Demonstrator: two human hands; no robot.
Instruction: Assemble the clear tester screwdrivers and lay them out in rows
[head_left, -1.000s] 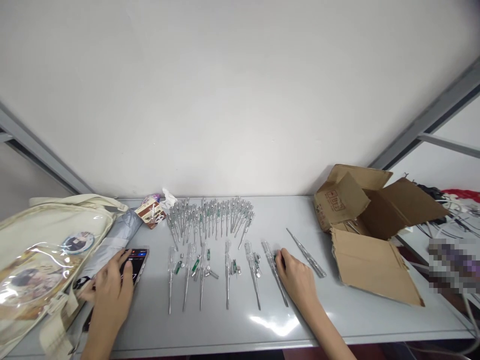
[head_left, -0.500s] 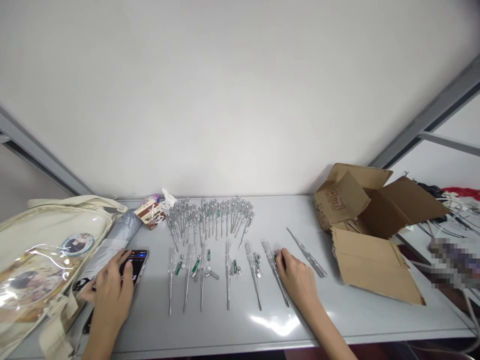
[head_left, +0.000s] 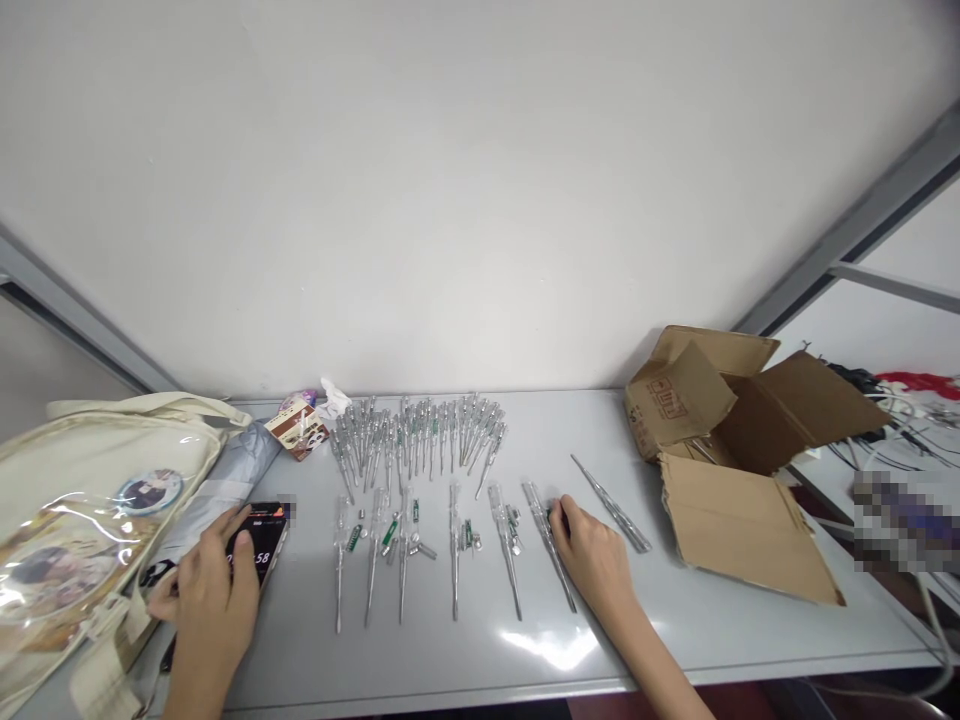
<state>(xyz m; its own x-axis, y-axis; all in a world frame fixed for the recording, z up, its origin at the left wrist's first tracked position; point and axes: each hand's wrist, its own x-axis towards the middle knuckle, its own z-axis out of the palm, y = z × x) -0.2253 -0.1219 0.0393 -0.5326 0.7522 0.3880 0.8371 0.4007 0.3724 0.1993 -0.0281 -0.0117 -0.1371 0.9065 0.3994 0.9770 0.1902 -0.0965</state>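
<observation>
My left hand lies over a black phone with a lit screen, its fingers apart. My right hand rests on the table with the fingers curled together; whatever they hold is hidden. Just left of its fingertips lies a clear-handled voltage tester screwdriver. Further left, several more such testers lie spaced in a row, among them one tester. Beside them are small green parts and silver caps. A single tester lies slanted to the right of my right hand.
Behind the row lies a dense group of testers. An open cardboard box stands at the right. A cream bag, a grey plastic package and a printed card are at the left. Cables lie beyond the box.
My left fingers have shifted slightly left on the phone, and its screen display has changed. My right fingers have closed over the green part that showed at their tips.
</observation>
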